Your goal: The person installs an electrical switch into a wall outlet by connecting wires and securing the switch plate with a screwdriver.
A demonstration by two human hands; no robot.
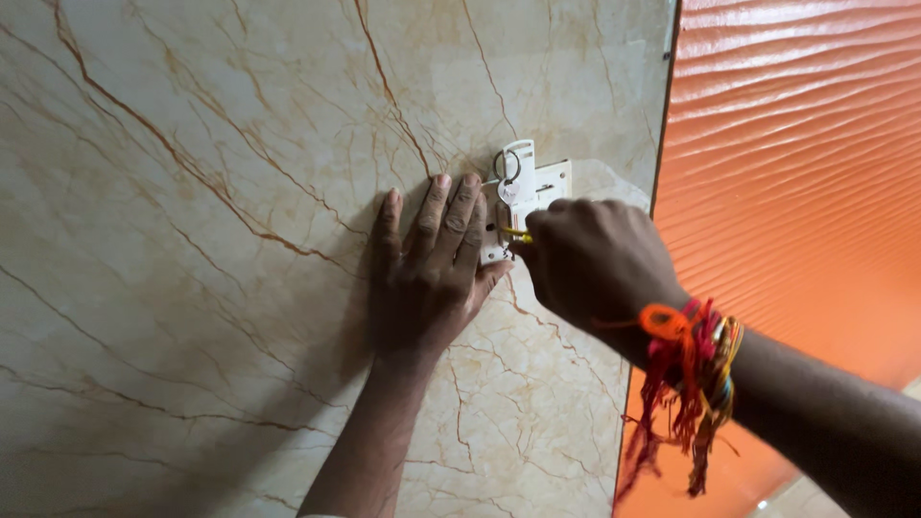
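A white switch plate (549,182) sits on a beige marble wall (192,192), with a white key card holder and metal ring (515,171) at its upper left. My left hand (432,264) lies flat on the wall, fingers spread, its fingertips against the plate's left edge. My right hand (590,259) is closed around a small tool with a yellow tip (518,234), pressed against the plate's lower left. Most of the tool is hidden inside the fist. Red and orange threads (691,364) are tied around my right wrist.
An orange ribbed wall panel (796,173) fills the right side, meeting the marble at a dark vertical seam (662,144). The marble wall has brown veins running across it.
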